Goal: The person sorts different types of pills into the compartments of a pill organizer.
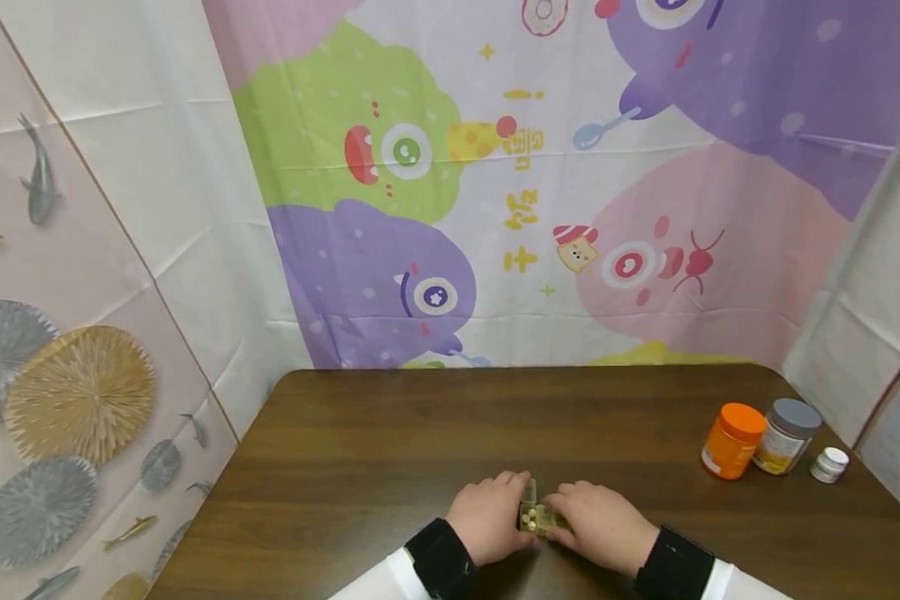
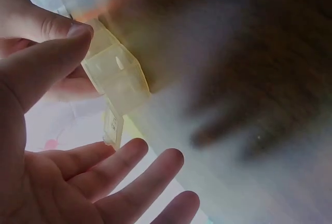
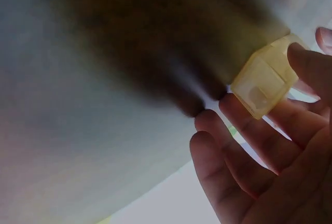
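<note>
A small translucent yellow pill box (image 1: 546, 520) is held between both hands low over the table. One lid (image 2: 113, 125) stands raised at its left end, and several pale pills (image 1: 530, 518) lie in the compartment beside it. My right hand (image 1: 603, 523) grips the box's right end, thumb on the near side (image 3: 311, 68) and fingers behind it. My left hand (image 1: 487, 517) spans the left end: the thumb presses the box, and the index fingertip (image 2: 111, 149) touches the raised lid. The other left fingers are loosely extended.
On the right of the brown wooden table (image 1: 390, 433) stand an orange bottle (image 1: 733, 442), a grey-lidded bottle (image 1: 787, 437) and a small white bottle (image 1: 829, 465). A cartoon-printed curtain (image 1: 525, 317) hangs behind the table's far edge.
</note>
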The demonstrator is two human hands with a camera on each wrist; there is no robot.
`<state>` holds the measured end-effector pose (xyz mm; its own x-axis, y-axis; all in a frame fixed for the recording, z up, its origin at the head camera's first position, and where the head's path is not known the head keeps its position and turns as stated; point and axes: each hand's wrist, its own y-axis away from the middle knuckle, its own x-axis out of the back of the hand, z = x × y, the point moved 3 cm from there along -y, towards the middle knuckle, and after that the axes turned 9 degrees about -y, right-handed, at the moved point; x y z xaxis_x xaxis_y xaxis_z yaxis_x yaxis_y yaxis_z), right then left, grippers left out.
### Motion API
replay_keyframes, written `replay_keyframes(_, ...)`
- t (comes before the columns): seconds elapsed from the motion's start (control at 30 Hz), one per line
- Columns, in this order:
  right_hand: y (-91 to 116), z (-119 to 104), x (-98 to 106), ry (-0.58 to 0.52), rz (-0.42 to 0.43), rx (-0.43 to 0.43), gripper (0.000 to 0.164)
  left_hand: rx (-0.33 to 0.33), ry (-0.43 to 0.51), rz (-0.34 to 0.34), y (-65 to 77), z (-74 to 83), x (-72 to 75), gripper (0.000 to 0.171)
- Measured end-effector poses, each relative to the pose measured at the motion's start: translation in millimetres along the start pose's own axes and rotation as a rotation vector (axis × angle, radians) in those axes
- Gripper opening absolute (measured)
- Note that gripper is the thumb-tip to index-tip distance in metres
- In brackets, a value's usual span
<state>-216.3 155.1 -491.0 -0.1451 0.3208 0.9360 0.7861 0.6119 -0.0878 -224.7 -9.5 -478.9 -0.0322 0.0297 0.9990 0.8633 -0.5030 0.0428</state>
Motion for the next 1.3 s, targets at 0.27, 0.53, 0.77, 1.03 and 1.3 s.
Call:
replay_keyframes(0.27, 0.6, -0.3, -1.8, -0.037, -0.017, -0.04, 0.031, -0.022, 0.095, 0.067, 1.4, -2.7, 2.8, 0.06)
replay_keyframes(0.53, -0.4, 2.1, -3.0, -0.072, -0.014, -0.037, 0.03, -0.094, 0.14, 0.106, 4.2, -2.4, 8.7, 0.019)
replay_keyframes(0.77, 1.3, 2.5, -4.8, -0.076, -0.023, -0.059, 0.03, -0.134, 0.116, 0.084, 1.5, -1.1, 5.0, 0.016)
replay_keyframes(1.03, 1.7, 2.5, -4.3, -0.073, -0.013, -0.055, 0.03, -0.146, 0.108, 0.061, -6.5, -1.8, 1.0, 0.02)
replay_keyframes(1.3, 2.4, 1.9, -3.0, -0.072, 0.003, -0.047, 0.029, -0.145, 0.087, 0.032, -10.9, -0.3, 1.1, 0.022)
